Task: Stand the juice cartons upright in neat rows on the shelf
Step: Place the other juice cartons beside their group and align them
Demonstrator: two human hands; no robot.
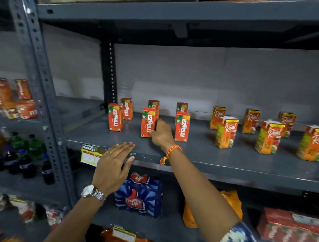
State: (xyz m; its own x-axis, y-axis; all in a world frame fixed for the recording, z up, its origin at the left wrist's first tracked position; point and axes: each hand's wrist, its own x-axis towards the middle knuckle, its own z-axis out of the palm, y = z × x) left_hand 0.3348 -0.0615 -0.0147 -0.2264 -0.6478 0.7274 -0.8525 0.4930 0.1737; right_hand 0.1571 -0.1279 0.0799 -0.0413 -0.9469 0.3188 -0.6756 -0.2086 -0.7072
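1. Your right hand [160, 133] is on the shelf [227, 159]. Its fingers are curled against the right side of the middle front Maaza carton [148, 123] and touch it.
2. Your left hand [114, 166] floats flat and wide open at the shelf's front edge. It holds nothing.
3. Six Maaza cartons stand upright in two rows of three on the left part of the shelf.
4. Six Real cartons [226, 132] stand upright in two rows on the right part.
5. A blue Thums Up pack [140, 195] sits on the shelf below.
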